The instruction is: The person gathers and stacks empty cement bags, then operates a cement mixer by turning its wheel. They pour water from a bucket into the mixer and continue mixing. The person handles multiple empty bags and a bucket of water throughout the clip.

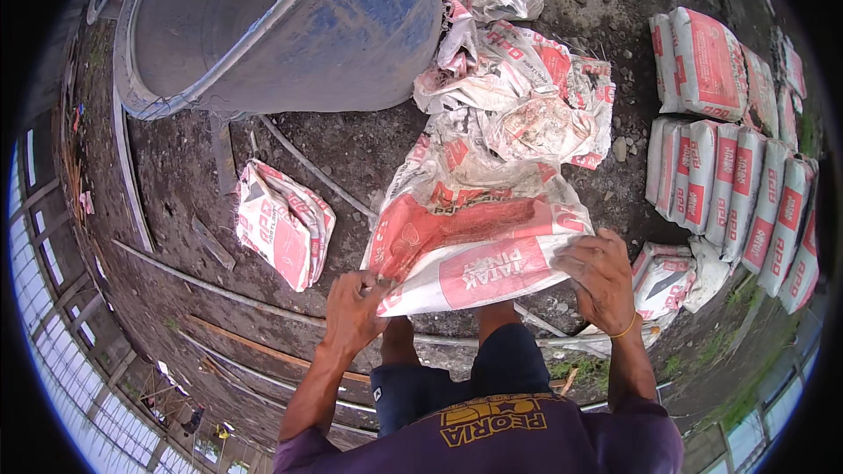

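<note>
Stretched between my hands is a red and white woven sack [479,250], its near edge folded over and lifted in front of my legs. My left hand [356,305] pinches the near left corner. At the near right corner my right hand [600,276] grips the sack, fingers over the top; a thin band circles that wrist. The sack looks flat, with brown dirt smeared on its face. Its far end runs up against a heap of crumpled, dirty sacks [536,110]. Left of it, a stack of folded sacks [285,224] lies on the ground.
A large blue-grey tub [369,26] stands at the far left. Full sacks [733,175] are piled on the right, with a folded sack [663,281] near them. Metal bars [237,298] and wooden strips [263,349] lie across the dark, stony soil.
</note>
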A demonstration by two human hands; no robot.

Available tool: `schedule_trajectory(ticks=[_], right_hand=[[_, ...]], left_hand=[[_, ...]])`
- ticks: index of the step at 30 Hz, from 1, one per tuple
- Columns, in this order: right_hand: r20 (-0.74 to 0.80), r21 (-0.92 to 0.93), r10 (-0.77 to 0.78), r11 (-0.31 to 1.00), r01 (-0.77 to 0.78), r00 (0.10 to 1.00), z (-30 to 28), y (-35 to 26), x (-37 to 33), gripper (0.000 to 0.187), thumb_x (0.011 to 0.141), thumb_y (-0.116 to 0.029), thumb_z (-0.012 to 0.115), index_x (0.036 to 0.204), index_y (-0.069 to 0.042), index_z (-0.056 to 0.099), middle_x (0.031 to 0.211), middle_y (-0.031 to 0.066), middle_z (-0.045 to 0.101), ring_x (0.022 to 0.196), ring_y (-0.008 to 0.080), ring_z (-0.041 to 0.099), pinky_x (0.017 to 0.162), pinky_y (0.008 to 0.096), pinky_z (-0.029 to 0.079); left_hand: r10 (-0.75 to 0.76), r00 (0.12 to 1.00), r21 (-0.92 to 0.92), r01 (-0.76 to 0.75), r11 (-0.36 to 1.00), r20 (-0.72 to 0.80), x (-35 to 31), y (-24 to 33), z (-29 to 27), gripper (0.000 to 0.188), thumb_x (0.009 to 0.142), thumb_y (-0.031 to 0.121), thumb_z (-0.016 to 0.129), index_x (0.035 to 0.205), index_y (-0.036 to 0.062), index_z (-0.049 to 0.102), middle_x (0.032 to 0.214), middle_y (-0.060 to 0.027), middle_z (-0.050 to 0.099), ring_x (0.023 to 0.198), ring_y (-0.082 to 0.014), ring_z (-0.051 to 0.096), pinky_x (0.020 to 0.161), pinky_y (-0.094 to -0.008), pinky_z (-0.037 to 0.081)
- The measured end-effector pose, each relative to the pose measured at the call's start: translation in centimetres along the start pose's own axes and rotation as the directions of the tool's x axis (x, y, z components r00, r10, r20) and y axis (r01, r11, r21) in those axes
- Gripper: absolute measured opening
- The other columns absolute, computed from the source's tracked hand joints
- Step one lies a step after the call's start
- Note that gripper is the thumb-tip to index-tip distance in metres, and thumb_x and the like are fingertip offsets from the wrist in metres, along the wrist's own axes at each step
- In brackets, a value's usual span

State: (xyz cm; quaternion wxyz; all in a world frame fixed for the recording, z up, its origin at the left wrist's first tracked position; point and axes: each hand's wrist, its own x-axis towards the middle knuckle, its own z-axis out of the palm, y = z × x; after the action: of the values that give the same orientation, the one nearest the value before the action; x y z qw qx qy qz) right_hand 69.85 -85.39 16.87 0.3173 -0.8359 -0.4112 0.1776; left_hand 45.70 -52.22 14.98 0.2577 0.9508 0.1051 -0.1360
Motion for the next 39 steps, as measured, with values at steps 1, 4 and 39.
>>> schedule_trajectory(ticks=[1, 4, 39], right_hand=[[0.010, -0.023, -0.050, 0.998, 0.051, 0.999, -0.4, -2.3, -0.2, 0.033, 0.076, -0.003, 0.071, 0.107, -0.014, 0.077, 0.112, 0.0019, 0.072, 0.110, 0.0266, 0.064, 0.106, 0.0526, 0.042], [0.042, -0.023, -0.131, 0.991, 0.133, 0.990, 2.2, -7.9, 2.9, 0.033, 0.076, -0.002, 0.069, 0.107, -0.012, 0.076, 0.111, 0.0040, 0.072, 0.108, 0.0289, 0.065, 0.106, 0.0516, 0.044], [0.265, 0.070, -0.525, 0.847, 0.527, 0.809, 69.6, -41.7, 28.0, 0.047, 0.081, 0.002, 0.076, 0.120, -0.024, 0.075, 0.144, 0.0147, 0.055, 0.126, 0.0389, 0.055, 0.104, 0.0480, 0.046]], left_hand=[[0.007, 0.994, -0.042, -0.011, 0.999, -0.107, -3.2, -0.7, -0.9, 0.058, 0.059, 0.006, 0.085, 0.115, 0.0146, 0.073, 0.102, -0.0093, 0.055, 0.095, -0.0306, 0.058, 0.078, -0.0426, 0.048], [-0.118, 0.971, -0.046, 0.110, 0.993, -0.209, -10.1, -4.3, -1.9, 0.048, 0.059, 0.006, 0.083, 0.106, 0.0134, 0.075, 0.098, -0.0079, 0.054, 0.090, -0.0307, 0.058, 0.073, -0.0435, 0.047], [-0.724, 0.451, -0.161, 0.781, 0.603, -0.522, -45.4, -57.7, 12.6, 0.062, 0.071, 0.004, 0.081, 0.130, 0.0173, 0.069, 0.114, -0.0087, 0.058, 0.103, -0.0297, 0.056, 0.094, -0.0470, 0.044]])
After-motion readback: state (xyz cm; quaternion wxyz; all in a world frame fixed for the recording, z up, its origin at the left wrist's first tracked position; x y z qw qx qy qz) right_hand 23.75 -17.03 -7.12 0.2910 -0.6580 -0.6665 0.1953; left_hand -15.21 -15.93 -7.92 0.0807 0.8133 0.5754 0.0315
